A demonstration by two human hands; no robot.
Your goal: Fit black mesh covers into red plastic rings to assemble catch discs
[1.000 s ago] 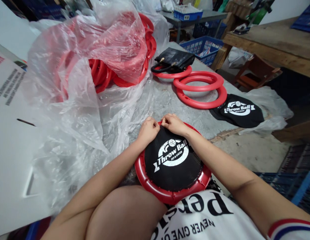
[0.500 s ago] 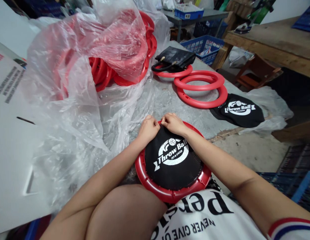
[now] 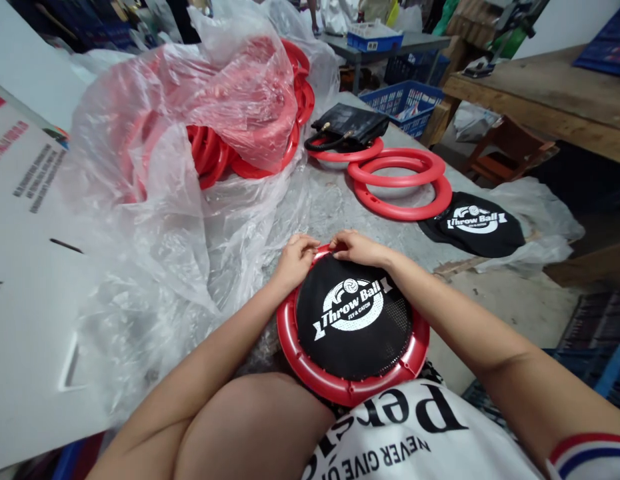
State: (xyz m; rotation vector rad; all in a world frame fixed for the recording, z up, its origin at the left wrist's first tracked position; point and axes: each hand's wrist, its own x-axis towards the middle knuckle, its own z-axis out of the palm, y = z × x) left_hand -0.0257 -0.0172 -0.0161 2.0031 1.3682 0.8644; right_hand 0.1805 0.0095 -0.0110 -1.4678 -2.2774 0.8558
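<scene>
A red plastic ring (image 3: 290, 333) rests against my lap and the table edge, with a black mesh disc (image 3: 335, 360) spanning its inside. White "Throw Ball" lettering is printed on the mesh. My left hand (image 3: 297, 259) has its fingers curled on the ring's far rim, left of its top. Just to the right, across a small gap, my right hand (image 3: 359, 249) bends its fingers and thumb over the same rim, by the mesh edge. The fingertips are partly hidden, so whether they pinch the mesh edge is unclear.
Clear plastic bags (image 3: 185, 247) full of red rings (image 3: 207, 153) cover the table's left. Loose red rings (image 3: 410, 210), a black handbag (image 3: 350, 125) and another printed black mesh piece (image 3: 477, 227) lie beyond. A white carton (image 3: 35, 347) stands left; a blue crate (image 3: 407, 103) is behind.
Both hands' fingers have loosened slightly and spread apart along the far rim. More red rim shows between them. The ring appears slightly farther right in view.
</scene>
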